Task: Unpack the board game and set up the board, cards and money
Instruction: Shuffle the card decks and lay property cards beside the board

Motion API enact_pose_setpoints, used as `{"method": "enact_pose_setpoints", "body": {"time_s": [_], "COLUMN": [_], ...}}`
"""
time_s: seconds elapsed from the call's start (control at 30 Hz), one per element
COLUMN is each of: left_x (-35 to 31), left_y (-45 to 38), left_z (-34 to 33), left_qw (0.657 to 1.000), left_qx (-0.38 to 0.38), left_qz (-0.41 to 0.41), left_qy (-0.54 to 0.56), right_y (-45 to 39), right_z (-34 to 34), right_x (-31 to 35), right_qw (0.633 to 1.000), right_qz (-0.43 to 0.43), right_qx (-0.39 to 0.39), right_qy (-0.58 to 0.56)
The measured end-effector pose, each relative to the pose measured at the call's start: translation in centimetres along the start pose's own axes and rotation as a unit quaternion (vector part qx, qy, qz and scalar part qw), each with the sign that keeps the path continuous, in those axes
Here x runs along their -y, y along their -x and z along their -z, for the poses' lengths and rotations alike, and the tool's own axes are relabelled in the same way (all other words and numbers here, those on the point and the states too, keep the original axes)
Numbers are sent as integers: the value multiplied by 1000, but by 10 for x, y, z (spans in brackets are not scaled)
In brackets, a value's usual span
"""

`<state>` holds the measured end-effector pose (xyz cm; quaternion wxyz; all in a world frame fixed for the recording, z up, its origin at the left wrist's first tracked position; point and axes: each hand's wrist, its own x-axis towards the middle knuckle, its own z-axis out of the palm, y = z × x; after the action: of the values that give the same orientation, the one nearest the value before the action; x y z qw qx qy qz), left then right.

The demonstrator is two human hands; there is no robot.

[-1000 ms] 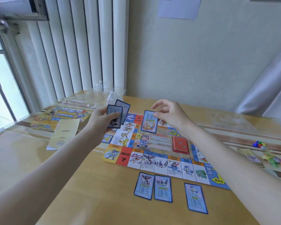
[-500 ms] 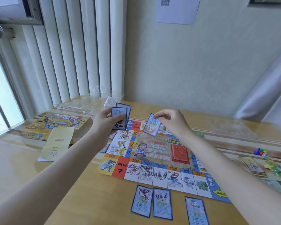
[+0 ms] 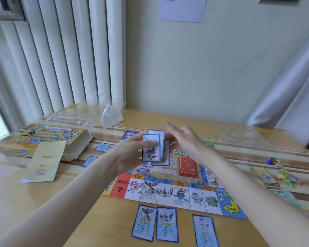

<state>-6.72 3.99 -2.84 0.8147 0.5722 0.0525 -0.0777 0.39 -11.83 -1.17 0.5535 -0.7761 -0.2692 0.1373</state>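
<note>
So the left hand [image 3: 132,154] is holding a small stack of blue cards [image 3: 152,147] upright over the middle of the game board [image 3: 168,189], thumb pressed across the front card and the fingers wrapped round the back. I can make out at least three cards in that stack, can't count more than that. The right hand [image 3: 185,139] is just behind the stack with its fingers stretched out straight and a bit blurry; I can't tell if it's actually touching the cards.

The board lies flat in the centre of the worktop [image 3: 61,220]. One red card deck [image 3: 188,166] sits on the board's middle area. Along the near edge of the worktop, just in front of the board, there are three blue cards laid face up [image 3: 168,224]: two side by side and one a little apart to the right. Two more blue cards [image 3: 100,152] lie off the board's left side.

Toward the left edge: one yellow game box [image 3: 48,138] with one pale leaflet [image 3: 43,161] leaning partly on it. At the far edge there's crumpled clear wrap [image 3: 86,113] and a white scrunched bag [image 3: 111,116].

Toward the right edge: a stack of money notes [image 3: 265,177], a second greenish stack [image 3: 287,197] nearer the front, a little heap of coloured pawns [image 3: 273,160], some translucent plastic pieces [image 3: 291,178] and one clear tray [image 3: 243,138].
</note>
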Motion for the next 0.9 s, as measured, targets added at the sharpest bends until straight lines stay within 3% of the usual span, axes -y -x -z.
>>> {"method": "enact_pose_setpoints", "body": {"time_s": [0.07, 0.3, 0.5, 0.6, 0.9], "left_x": [2, 8, -4, -11, -57], "left_y": [-2, -11, -8, -9, -33], "left_z": [-5, -19, -17, -20, -72], "left_qw": [1000, 994, 997, 995, 979], "left_qx": [-10, -34, 14, -1, -72], "left_qz": [1, -40, -34, -52, -184], "left_qy": [-7, -93, -71, -83, -57], "right_y": [2, 8, 8, 7, 1], "right_z": [5, 17, 28, 33, 78], "right_x": [-2, -6, -4, 2, 57], "right_qw": [999, 998, 998, 996, 984], "right_qz": [0, 18, 10, 21, 101], "right_qx": [1, -1, -2, 5, -144], "right_qy": [-37, 67, 68, 88, 0]}}
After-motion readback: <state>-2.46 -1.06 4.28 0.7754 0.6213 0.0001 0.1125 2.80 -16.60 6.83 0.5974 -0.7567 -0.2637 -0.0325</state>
